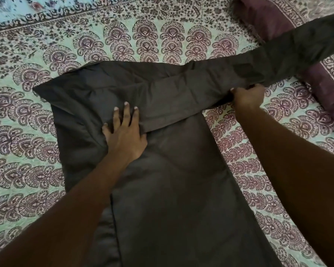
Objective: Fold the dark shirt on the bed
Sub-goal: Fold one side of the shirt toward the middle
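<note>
— Patterned bedspread fills the view, with open cloth all round the dark shirt, which lies flat at the centre.

— And the edges?

— A maroon pillow sits at the far right; the shirt's long sleeve stretches across it toward the corner.

— The hands?

— Left hand is spread flat, pressing the shirt by a fold. Right hand is closed, pinching the sleeve's lower edge.

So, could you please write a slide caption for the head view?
Left hand pins the dark shirt on the patterned bedspread while right hand grips its sleeve.
</note>
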Tool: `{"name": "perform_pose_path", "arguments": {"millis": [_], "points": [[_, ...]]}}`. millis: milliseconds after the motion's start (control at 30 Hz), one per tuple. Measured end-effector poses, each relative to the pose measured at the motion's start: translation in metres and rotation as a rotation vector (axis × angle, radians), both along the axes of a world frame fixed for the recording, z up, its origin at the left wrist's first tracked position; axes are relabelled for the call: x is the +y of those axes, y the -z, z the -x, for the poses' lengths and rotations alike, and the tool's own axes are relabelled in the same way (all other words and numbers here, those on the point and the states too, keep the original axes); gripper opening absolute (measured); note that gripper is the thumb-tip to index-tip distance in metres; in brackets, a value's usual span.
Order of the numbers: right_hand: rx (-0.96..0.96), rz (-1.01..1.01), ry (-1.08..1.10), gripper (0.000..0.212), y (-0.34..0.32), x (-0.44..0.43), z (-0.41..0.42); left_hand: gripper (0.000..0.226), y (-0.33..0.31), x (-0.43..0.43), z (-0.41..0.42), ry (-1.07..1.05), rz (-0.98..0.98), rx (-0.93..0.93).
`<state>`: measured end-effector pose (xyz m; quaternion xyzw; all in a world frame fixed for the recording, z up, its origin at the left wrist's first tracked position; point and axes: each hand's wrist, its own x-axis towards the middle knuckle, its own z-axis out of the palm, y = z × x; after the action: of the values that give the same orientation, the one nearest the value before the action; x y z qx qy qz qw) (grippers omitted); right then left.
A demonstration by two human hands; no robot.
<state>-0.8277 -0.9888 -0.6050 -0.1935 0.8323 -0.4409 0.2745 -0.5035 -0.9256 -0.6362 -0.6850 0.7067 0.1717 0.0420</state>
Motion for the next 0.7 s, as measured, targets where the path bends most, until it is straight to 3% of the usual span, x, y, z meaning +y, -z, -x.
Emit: {"name": "perform_pose_path", "arguments": {"millis": [100,167,200,267,300,400,500,600,700], "points": [[0.502,-0.14,-0.306,0.072,0.002,0.026,-0.031,0.085,-0.001,0.01,-0.004,0.056,0.057,0.051],[0.832,-0.133,-0.67,0.067,0.005,0.045,-0.059,0.082,-0.001,0.02,-0.007,0.045,0.079,0.066],[0.909,-0.104,-0.907,0.063,0.007,0.051,-0.071,0.079,0.0,0.022,-0.008,0.038,0.059,0.076],[0.92,-0.084,-1.297,0.057,0.013,0.054,-0.092,0.076,0.002,0.021,-0.01,0.041,0.0,0.09],[0.892,-0.111,-1.372,0.055,0.015,0.053,-0.101,0.076,0.002,0.018,-0.011,0.049,-0.023,0.096],[0.881,-0.199,-1.257,0.056,0.019,0.045,-0.123,0.079,-0.006,0.014,-0.009,0.04,-0.04,0.199],[0.971,-0.192,-1.226,0.061,0.016,0.05,-0.156,0.073,-0.015,0.04,-0.013,-0.035,0.09,0.281],[0.989,0.025,-1.486,0.061,0.016,0.074,-0.195,0.065,-0.017,0.098,-0.024,-0.204,0.237,0.242],[0.918,0.036,-1.681,0.058,0.022,0.09,-0.217,0.064,-0.008,0.171,-0.039,-0.356,0.184,0.199]]}}
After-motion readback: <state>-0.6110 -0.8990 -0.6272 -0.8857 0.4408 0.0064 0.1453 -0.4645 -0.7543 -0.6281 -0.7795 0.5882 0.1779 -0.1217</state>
